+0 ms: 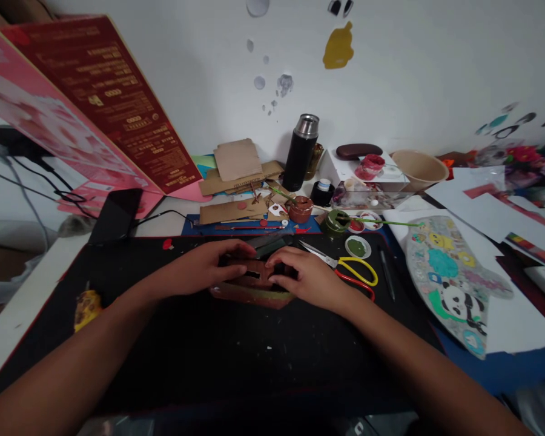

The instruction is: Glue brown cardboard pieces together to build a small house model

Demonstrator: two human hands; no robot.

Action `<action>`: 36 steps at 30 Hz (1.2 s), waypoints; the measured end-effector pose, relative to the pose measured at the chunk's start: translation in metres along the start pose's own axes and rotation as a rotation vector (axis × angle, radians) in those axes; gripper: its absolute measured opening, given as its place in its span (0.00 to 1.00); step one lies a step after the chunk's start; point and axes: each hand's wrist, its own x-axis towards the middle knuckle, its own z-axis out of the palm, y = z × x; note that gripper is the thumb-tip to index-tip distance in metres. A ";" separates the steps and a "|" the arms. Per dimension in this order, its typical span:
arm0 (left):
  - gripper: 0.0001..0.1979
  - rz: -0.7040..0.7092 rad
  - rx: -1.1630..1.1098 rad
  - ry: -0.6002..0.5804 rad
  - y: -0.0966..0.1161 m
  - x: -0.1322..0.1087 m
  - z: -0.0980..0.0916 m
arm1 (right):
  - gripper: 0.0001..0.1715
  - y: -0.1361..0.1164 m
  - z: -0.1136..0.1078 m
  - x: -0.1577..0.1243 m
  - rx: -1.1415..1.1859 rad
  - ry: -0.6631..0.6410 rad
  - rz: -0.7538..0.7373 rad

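A small reddish-brown cardboard piece (253, 289) with a slot cut in it lies on the black mat (236, 351) in front of me. My left hand (209, 264) rests on its left side, fingers curled over its top edge. My right hand (306, 275) grips its right side, fingertips pressed on the top. Both hands hide much of the piece.
Yellow-and-red scissors (352, 271) lie just right of my right hand, beside a lid of green paint (358, 247). Behind are paint jars (300, 209), a black flask (300, 151), cardboard scraps (236, 162), a bowl (418, 168), a stickered paddle (454, 281), a phone (116, 215) and a yellow object (86, 307).
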 end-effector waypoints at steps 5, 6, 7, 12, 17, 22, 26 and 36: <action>0.18 -0.007 -0.049 -0.051 0.004 -0.002 0.000 | 0.07 0.001 -0.002 -0.002 0.104 0.082 0.118; 0.17 -0.014 -0.052 -0.058 0.004 -0.003 0.000 | 0.07 0.001 -0.003 -0.003 0.124 0.109 0.137; 0.16 -0.014 -0.058 -0.063 0.004 -0.004 0.000 | 0.07 0.002 -0.003 -0.004 0.139 0.136 0.151; 0.14 0.019 -0.110 -0.071 0.002 -0.007 0.002 | 0.08 0.004 -0.002 -0.012 0.184 0.141 0.201; 0.12 0.139 -0.047 -0.064 -0.001 -0.005 0.003 | 0.10 0.000 0.005 -0.018 0.293 0.091 0.264; 0.11 0.174 -0.047 -0.084 -0.002 -0.004 0.004 | 0.06 -0.002 0.014 -0.011 0.371 0.093 0.248; 0.11 0.200 -0.064 -0.104 -0.001 -0.006 0.004 | 0.03 -0.002 0.018 -0.008 0.396 0.073 0.254; 0.17 0.177 -0.087 -0.196 0.012 -0.015 0.004 | 0.03 -0.007 0.018 -0.013 0.463 0.043 0.256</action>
